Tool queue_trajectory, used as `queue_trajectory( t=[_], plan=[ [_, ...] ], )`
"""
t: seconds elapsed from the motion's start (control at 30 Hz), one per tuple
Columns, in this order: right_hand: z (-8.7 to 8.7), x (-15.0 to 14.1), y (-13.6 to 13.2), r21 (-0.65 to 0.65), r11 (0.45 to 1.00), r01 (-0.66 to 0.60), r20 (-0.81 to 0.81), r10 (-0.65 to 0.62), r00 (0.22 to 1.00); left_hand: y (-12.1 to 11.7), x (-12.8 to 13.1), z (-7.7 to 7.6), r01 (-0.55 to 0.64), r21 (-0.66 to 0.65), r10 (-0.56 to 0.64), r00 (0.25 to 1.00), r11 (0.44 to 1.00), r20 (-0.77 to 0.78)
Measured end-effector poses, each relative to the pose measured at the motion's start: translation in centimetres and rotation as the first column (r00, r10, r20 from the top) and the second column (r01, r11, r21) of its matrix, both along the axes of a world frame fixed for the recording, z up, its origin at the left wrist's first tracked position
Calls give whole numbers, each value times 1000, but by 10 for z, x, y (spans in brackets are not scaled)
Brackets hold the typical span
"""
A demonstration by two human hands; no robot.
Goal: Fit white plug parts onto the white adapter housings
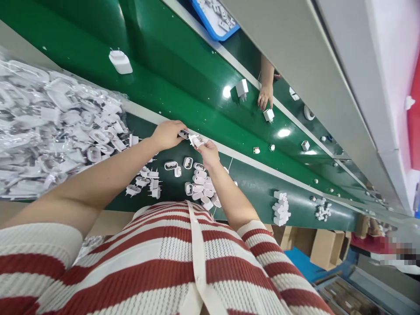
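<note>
Left hand: The left hand (168, 134) was held over the near edge of the green bench (183, 83), fingers curled about a small white plug part (183, 133) with a dark face.
Right hand: The right hand (208, 152) was raised just beside the left, fingertips pinched on a white charger piece (195, 140); the two held parts were touching or very nearly so, which could not be told.
Location of held parts: Both sat between the hands, above the pale strip dividing the bench from the belt.
Loose parts below: A scatter of white plug shells (199, 186) lay on the bench under the right forearm, with pronged pieces (146, 181) near the left forearm.
Bagged stock: A clear bag of white parts (49, 127) lay at the left, close to the left arm.
Belt: A white charger (120, 61) and a square adapter (242, 88) lay well apart on the green surface.
Other worker: Another person's hand (265, 96) rested on the far side, just beside a small white cube (268, 115).
Far items: A blue tray (210, 26) sat at the top edge; stacked white pieces (281, 208) stood to the right.
</note>
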State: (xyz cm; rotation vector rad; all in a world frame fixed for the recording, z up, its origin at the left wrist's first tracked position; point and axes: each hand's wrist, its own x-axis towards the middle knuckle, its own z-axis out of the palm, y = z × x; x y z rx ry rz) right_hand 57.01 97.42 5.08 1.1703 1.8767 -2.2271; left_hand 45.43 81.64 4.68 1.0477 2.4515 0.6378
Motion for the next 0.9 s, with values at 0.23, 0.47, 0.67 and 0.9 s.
queue_trajectory(
  t=[0.23, 0.47, 0.67, 0.9],
  plan=[
    [-9, -12, 6, 615, 731, -297, 86, 312, 946, -4, 8, -11, -111, 101, 98, 987, 989, 129],
    [4, -13, 0, 834, 65, -548, 438, 526, 729, -6, 15, -24, -177, 183, 140, 971, 967, 195],
    [11, -18, -7, 783, -140, -606, 578, 523, 626, -6, 16, -25, -142, 179, 117, 983, 974, 144],
    [15, -24, -23, 756, -130, -642, 613, 484, 624, -7, 27, -23, -97, 110, 92, 994, 989, 52]
  ],
)
